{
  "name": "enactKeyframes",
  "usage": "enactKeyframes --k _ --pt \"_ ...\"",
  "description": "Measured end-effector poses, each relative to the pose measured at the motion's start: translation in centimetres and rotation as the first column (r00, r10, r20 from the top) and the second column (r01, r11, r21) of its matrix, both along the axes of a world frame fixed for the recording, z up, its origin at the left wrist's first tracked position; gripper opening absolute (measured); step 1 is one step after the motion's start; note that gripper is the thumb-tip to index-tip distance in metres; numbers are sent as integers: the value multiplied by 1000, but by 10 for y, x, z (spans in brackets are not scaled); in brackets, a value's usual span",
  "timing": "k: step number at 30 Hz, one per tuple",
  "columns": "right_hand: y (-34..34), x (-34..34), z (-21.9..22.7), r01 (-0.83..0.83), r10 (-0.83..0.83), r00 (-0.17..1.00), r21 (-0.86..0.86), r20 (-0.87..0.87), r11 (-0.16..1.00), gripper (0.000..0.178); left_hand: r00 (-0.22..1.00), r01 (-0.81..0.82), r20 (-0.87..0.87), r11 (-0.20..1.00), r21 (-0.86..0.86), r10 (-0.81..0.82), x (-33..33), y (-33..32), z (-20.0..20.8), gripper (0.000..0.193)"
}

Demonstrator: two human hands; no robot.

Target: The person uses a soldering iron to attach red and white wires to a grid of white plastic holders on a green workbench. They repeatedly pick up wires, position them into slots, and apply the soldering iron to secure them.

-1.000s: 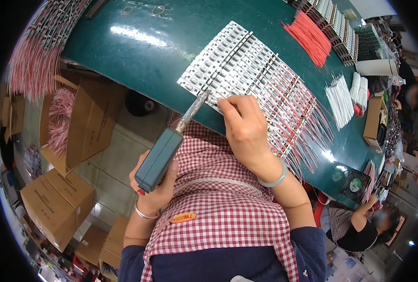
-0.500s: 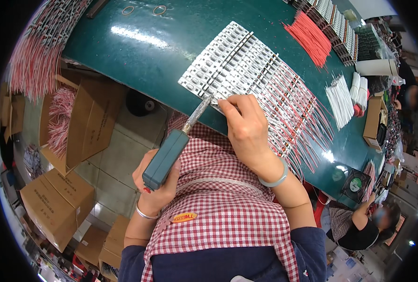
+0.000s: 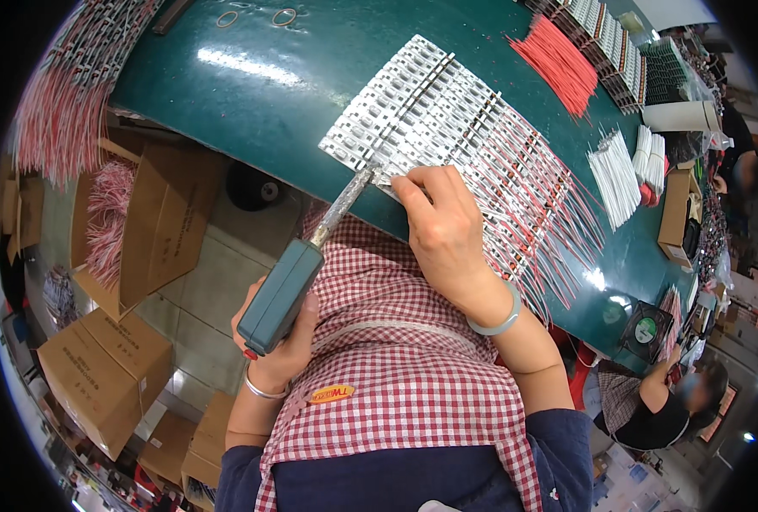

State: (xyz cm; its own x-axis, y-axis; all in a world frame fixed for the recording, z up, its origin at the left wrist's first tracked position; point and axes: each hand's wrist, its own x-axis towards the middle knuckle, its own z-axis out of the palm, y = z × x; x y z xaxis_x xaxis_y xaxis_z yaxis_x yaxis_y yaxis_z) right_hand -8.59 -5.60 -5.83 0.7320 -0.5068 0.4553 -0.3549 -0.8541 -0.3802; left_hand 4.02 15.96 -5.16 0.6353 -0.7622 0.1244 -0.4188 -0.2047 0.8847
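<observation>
My left hand [image 3: 292, 352] is wrapped round the dark green, boxy handle of a soldering gun [image 3: 280, 295]. Its silvery, foil-wrapped barrel slants up to the near edge of a panel of white parts [image 3: 400, 107] laid in rows on the table. The tip meets or almost meets that edge; contact cannot be made out. Close to the tip, my right hand [image 3: 444, 224] rests over the panel's near side with thumb and forefinger pinched together. What they pinch, if anything, is too small to name. Red and white wires [image 3: 549, 183] trail from the panel's right part.
On the green table [image 3: 225, 102] lie bundles of red wires [image 3: 558, 66] and white wires [image 3: 615, 181]. A small black fan [image 3: 645, 331] stands at the right edge. Cardboard boxes [image 3: 106, 375] are on the floor at left. Another person [image 3: 652, 410] sits at lower right.
The soldering gun has moved down and left with my left hand, its tip shifting slightly left along the panel edge. My right hand has shifted slightly left, still pinched.
</observation>
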Motion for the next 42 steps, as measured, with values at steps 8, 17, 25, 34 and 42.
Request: enactKeyframes --k 8,17,25,34,42 --pt "7 -1 -3 3 -3 1000 14 29 1000 27 998 22 58 1000 -18 -21 1 -2 7 22" --pt "10 2 0 8 -9 999 40 46 999 28 998 34 56 999 15 -35 2 -1 12 22" --pt "11 0 -1 -16 15 1000 37 18 999 31 993 55 102 997 45 -59 2 -1 13 21" --pt "12 2 0 3 -4 999 29 44 1000 26 991 54 116 998 38 -58 2 -5 15 18" --pt "11 1 -2 -20 20 1000 4 5 1000 28 991 48 124 999 3 -48 4 -3 9 18"
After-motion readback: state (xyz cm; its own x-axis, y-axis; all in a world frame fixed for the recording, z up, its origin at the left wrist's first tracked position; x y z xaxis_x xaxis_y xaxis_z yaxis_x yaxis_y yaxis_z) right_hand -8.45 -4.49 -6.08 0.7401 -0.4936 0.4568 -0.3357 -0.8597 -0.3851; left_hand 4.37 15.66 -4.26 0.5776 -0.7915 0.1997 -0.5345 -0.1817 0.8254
